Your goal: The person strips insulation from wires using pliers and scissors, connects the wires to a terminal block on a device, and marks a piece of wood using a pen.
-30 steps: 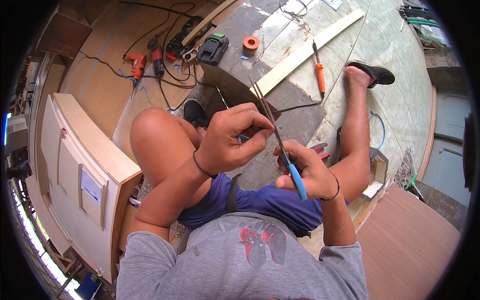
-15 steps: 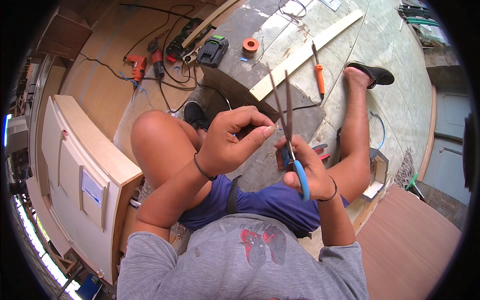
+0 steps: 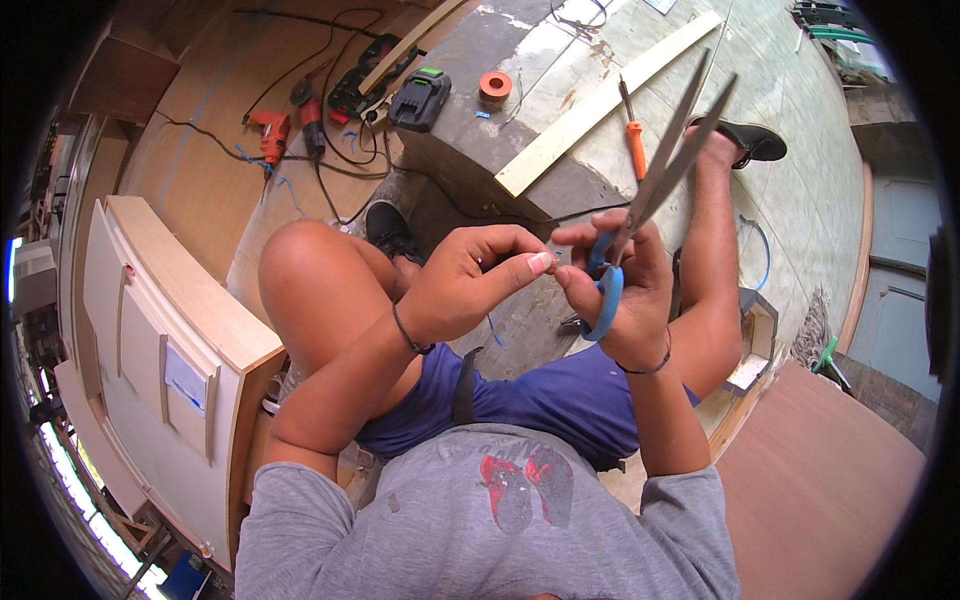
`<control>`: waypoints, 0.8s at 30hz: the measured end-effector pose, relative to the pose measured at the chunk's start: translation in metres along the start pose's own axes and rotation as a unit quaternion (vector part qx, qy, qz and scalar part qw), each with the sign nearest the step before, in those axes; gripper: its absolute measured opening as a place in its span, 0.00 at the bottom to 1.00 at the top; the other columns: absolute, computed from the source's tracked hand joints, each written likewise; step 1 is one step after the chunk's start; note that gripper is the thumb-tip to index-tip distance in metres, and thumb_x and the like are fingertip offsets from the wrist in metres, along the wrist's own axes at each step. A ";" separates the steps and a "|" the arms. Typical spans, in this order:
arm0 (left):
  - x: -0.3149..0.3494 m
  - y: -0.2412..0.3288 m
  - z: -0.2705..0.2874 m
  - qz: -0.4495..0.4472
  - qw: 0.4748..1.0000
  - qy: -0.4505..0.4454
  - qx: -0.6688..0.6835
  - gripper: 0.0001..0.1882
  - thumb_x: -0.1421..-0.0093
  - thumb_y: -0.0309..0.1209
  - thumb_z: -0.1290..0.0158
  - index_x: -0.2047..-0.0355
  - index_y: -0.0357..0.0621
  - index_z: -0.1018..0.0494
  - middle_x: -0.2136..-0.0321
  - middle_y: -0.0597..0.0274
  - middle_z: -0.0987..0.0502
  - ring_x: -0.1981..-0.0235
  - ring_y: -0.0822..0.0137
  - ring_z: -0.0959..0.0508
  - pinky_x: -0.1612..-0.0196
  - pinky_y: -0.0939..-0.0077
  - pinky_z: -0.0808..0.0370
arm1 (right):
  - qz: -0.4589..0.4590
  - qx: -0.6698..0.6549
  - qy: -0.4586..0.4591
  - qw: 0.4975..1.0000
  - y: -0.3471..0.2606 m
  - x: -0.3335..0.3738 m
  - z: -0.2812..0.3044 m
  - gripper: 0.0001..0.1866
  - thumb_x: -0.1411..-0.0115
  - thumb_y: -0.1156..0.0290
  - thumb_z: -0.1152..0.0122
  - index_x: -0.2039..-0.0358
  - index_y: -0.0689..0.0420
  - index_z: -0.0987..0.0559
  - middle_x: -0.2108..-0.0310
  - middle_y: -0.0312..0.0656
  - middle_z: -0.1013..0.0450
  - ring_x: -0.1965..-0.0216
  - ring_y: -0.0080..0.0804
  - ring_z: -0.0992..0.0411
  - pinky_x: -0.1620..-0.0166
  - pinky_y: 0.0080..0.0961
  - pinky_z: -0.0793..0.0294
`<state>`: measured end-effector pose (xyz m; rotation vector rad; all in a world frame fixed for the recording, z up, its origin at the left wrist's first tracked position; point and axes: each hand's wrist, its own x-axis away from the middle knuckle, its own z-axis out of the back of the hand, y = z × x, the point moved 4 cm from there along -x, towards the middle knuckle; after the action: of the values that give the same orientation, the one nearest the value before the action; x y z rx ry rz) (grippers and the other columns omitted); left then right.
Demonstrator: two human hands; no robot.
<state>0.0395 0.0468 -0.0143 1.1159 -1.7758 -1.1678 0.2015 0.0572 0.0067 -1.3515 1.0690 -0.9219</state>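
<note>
1. Head view, the hands: Above blue shorts (image 3: 560,395), a seated person brings the left hand (image 3: 465,285) and the right hand (image 3: 635,300) nearly together. Whether their fingertips touch cannot be told.

2. Head view, left side: Thumb and forefinger are pinched together at what appears to be the end of a thin blue wire (image 3: 495,332), a length of which shows just below the palm. A tiny reddish-brown bit at the fingertips is too small to identify.

3. Head view, right side: The fingers grasp a pair of scissors (image 3: 650,195) by the blue handle loops, the blades slightly parted.

4. Head view, the key relation: The pinched end lies between the hands, held by the left, with the right thumb just beside it. The scissors' long axis slants from the loops, near the pinch, to tips at the upper right, so the blades point away from the wire. The handles are nearer to it than the cutting edges.

5. Head view, the surroundings: Beyond the hands, a pale wooden strip (image 3: 608,105) lies between an orange-handled tool (image 3: 636,148) and a copper-coloured roll (image 3: 495,86); a black battery pack (image 3: 420,102) rests left of the roll.
</note>
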 end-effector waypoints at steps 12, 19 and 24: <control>-0.001 0.000 -0.003 0.001 0.999 0.034 -0.014 0.07 0.40 0.28 0.45 0.66 0.35 0.25 0.75 0.72 0.27 0.72 0.85 0.32 0.69 0.87 0.34 | 0.012 0.073 -0.021 0.997 -0.006 -0.003 0.000 0.23 0.52 0.83 0.38 0.55 0.58 0.31 0.74 0.38 0.27 0.73 0.18 0.30 0.69 0.17 0.30; 0.000 0.006 -0.005 0.088 0.995 0.010 -0.046 0.09 0.41 0.29 0.46 0.67 0.34 0.25 0.75 0.71 0.25 0.72 0.83 0.31 0.68 0.84 0.32 | 0.177 0.316 -0.117 0.925 -0.028 -0.014 -0.001 0.21 0.57 0.82 0.35 0.60 0.58 0.26 0.75 0.42 0.28 0.75 0.28 0.28 0.69 0.22 0.28; -0.005 -0.009 0.001 0.005 0.996 0.060 -0.062 0.08 0.39 0.29 0.47 0.65 0.35 0.25 0.72 0.68 0.23 0.70 0.82 0.29 0.66 0.84 0.31 | 0.064 0.208 -0.074 0.973 -0.009 -0.010 0.006 0.25 0.53 0.75 0.30 0.54 0.58 0.29 0.71 0.38 0.29 0.70 0.24 0.30 0.65 0.20 0.30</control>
<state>0.0427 0.0495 -0.0234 1.0801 -1.5944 -1.1646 0.2049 0.0682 0.0157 -0.9742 0.7845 -0.8752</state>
